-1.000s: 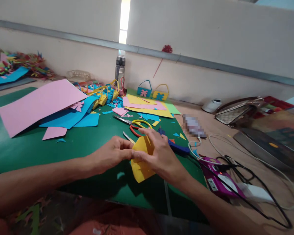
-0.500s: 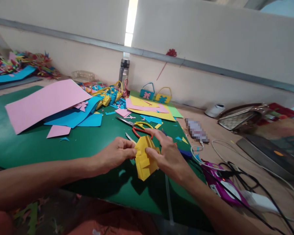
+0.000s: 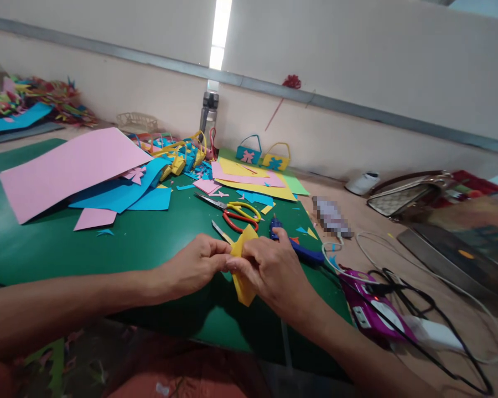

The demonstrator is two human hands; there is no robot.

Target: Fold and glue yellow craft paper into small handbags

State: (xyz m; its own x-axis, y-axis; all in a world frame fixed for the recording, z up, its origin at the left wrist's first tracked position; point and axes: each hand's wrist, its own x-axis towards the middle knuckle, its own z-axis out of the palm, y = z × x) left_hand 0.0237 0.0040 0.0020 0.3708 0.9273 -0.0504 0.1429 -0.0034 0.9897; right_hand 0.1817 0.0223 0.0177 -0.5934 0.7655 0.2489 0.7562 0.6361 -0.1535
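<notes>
A folded piece of yellow paper is held above the green mat between both hands. My left hand pinches its left edge with thumb and fingertips. My right hand is closed on the same paper from the right, its thumb reaching close to the left fingertips. Part of the paper is hidden behind the right fingers. Just beyond lie scissors with red and yellow handles, and a thin blade pokes out near the paper. A blue glue gun rests beside the right hand.
Pink sheets and blue sheets lie on the left of the green mat. Small paper bags stand by the wall near a bottle. A purple power strip, cables and a phone are on the right.
My right hand has turned and shifted its grip towards the left fingertips. The yellow paper now shows more edge-on, with its folded flaps mostly out of sight.
</notes>
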